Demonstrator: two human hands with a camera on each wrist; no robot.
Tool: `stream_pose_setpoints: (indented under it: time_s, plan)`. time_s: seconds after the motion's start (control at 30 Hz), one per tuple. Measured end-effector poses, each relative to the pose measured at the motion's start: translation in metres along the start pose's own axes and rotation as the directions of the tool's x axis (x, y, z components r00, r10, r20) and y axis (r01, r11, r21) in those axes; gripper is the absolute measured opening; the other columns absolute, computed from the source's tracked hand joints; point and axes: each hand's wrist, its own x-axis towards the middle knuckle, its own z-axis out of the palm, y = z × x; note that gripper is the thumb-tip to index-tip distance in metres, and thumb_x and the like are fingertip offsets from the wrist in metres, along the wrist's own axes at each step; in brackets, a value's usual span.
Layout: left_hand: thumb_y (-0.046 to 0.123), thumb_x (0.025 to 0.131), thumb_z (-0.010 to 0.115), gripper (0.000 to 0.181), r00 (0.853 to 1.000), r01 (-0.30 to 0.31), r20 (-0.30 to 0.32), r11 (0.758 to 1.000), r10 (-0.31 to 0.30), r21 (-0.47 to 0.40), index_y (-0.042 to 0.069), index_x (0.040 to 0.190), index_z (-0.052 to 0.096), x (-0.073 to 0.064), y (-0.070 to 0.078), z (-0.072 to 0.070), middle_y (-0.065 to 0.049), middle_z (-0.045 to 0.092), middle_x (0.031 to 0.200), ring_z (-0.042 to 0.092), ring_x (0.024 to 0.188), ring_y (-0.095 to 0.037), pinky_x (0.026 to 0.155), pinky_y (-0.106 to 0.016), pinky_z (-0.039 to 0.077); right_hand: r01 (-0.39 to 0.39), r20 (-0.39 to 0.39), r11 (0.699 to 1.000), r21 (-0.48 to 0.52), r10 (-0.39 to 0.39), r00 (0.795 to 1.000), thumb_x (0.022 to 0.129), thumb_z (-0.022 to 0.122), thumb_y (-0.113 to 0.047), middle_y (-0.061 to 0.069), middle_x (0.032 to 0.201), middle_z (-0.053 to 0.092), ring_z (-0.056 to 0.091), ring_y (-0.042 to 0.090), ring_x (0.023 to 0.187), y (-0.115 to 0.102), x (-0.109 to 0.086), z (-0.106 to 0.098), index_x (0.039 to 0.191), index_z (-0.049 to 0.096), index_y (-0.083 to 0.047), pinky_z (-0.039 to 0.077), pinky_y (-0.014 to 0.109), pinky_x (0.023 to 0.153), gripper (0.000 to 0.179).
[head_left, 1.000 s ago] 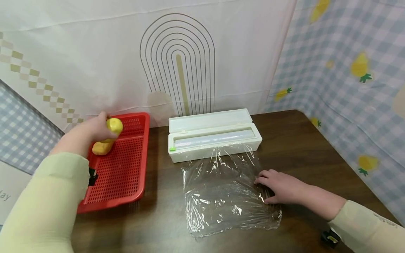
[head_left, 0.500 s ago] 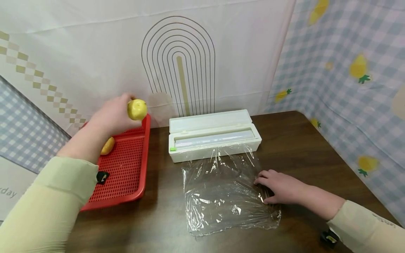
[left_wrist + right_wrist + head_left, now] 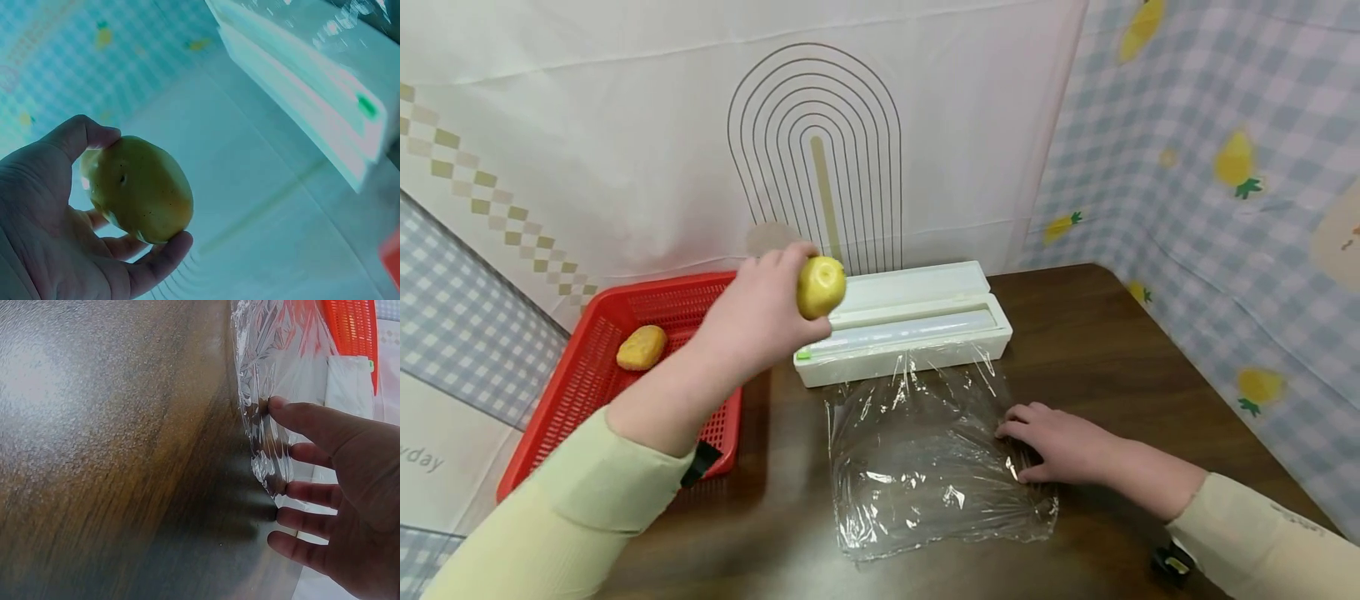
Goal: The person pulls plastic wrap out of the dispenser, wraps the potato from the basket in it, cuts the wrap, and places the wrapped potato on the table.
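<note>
A yellow, glossy potato (image 3: 822,287) is pinched between the thumb and fingers of my left hand (image 3: 758,312). It is raised in front of the open wrap box (image 3: 910,358) and hides its left end. The left wrist view shows small dark pits on the potato (image 3: 147,190). My right hand (image 3: 1063,446) rests at the right edge of a sheet of clear cling film (image 3: 917,475) drawn out of the box over the table. In the right wrist view, the right thumb and fingertips touch the crinkled film edge (image 3: 259,425), fingers spread and nearly straight.
To the left stands a red mesh basket (image 3: 568,392) with a second yellowish, lumpy item (image 3: 642,347) inside. My left forearm passes over the basket. A white patterned cloth (image 3: 647,150) hangs behind the dark wooden table (image 3: 1090,325), and checked cloth (image 3: 1210,275) hangs at the right.
My left hand has carried the potato up out of the basket and rightward to the box. The item left in the basket is now uncovered. My right hand has stayed on the film.
</note>
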Motion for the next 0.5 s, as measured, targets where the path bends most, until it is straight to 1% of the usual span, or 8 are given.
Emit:
stream_pose_setpoints:
  time_s: [0.13,0.23,0.4,0.5]
  plan:
    - [0.038,0.072,0.082,0.087,0.999,-0.024,0.028,1.0,0.024,0.002,0.017,0.146,0.04,-0.004,0.024,0.014,-0.007,0.053,0.13,0.048,0.108,-0.026,0.08,-0.044,0.049,-0.002,0.003,1.0,0.001,0.002,1.0,0.079,0.082,-0.038,0.004,0.124,0.055,0.054,0.027,0.111,0.0,0.0,0.0,0.125,0.063,-0.017,0.052,0.045,0.083,0.054]
    - [0.04,0.071,0.082,0.091,0.997,-0.049,0.059,0.999,0.049,-0.01,0.018,0.148,0.038,-0.003,0.038,0.027,-0.006,0.054,0.13,0.048,0.108,-0.024,0.077,-0.042,0.052,-0.007,0.011,1.0,0.0,0.007,1.0,0.079,0.082,-0.039,0.005,0.124,0.055,0.054,0.027,0.11,-0.001,0.0,0.001,0.125,0.063,-0.017,0.052,0.045,0.082,0.054]
    - [0.039,0.07,0.081,0.091,0.991,-0.086,0.098,0.996,0.089,-0.029,0.02,0.147,0.038,-0.002,0.056,0.056,-0.002,0.055,0.124,0.048,0.102,-0.021,0.069,-0.037,0.051,-0.01,0.01,1.0,0.002,0.01,1.0,0.08,0.081,-0.039,0.005,0.123,0.055,0.054,0.027,0.11,-0.004,0.0,-0.001,0.125,0.063,-0.017,0.053,0.045,0.081,0.053]
    - [0.038,0.069,0.082,0.091,0.985,-0.115,0.123,0.993,0.118,-0.032,0.019,0.146,0.039,0.001,0.065,0.076,-0.003,0.056,0.122,0.048,0.099,-0.02,0.069,-0.035,0.051,-0.008,0.005,1.0,-0.001,0.008,1.0,0.08,0.081,-0.039,0.005,0.123,0.055,0.054,0.027,0.11,-0.004,-0.001,-0.002,0.124,0.063,-0.017,0.053,0.045,0.081,0.053]
